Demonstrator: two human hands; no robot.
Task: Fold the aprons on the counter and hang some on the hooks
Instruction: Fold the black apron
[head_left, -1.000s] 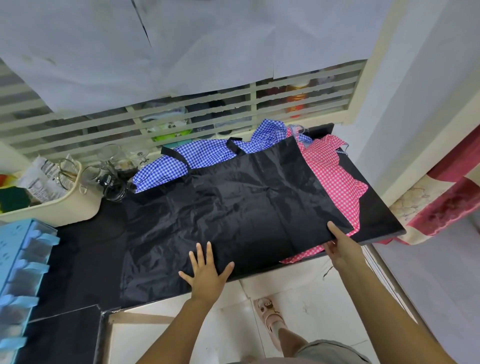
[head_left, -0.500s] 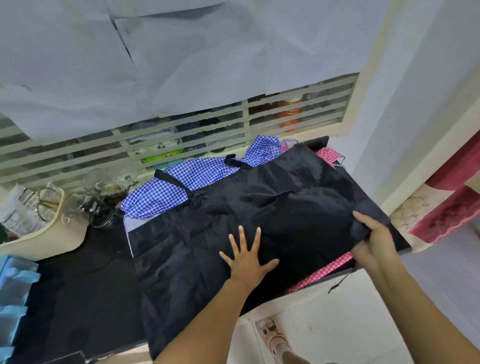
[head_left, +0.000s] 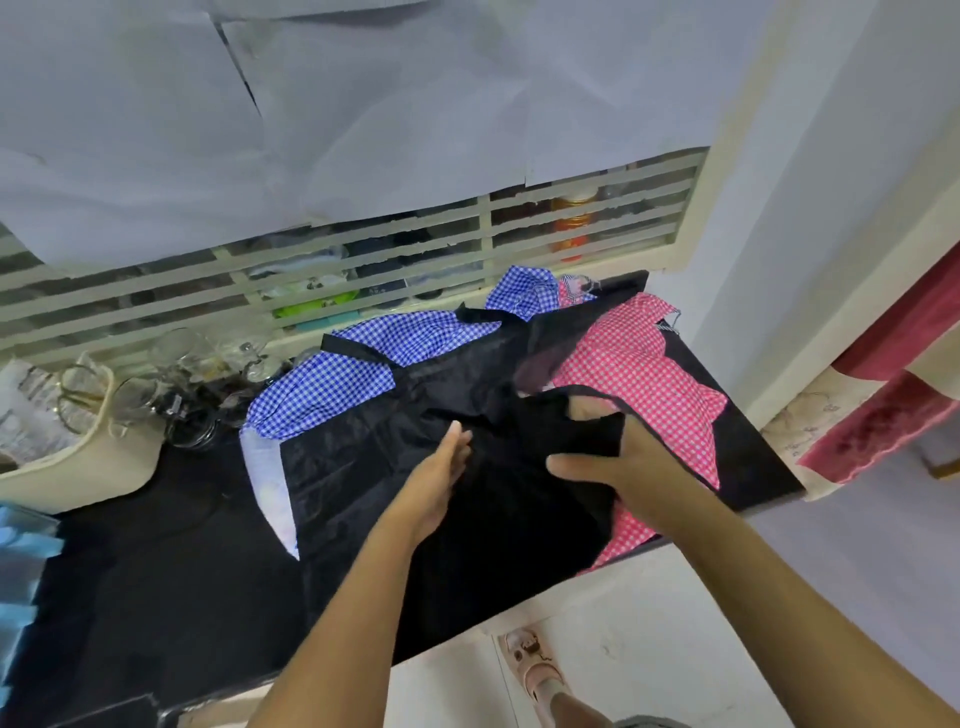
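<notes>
Glass jars (head_left: 176, 374): sitting near the cloth, so a dragging strap could be tipping them.
Left hand (head_left: 441, 467): pressing straight-fingered, gripping nothing, on the black apron (head_left: 363, 493) that's lying on the tabletop (head_left: 156, 571). Slippery fabric, so the crease may be sliding.
Right hand (head_left: 623, 462): gripping the apron's bunched edge, possibly snagging the pink apron (head_left: 649, 374) beneath.

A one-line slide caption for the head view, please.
Right hand grips the black apron, left hand rests on it; blue apron and pink apron lie beneath.
</notes>
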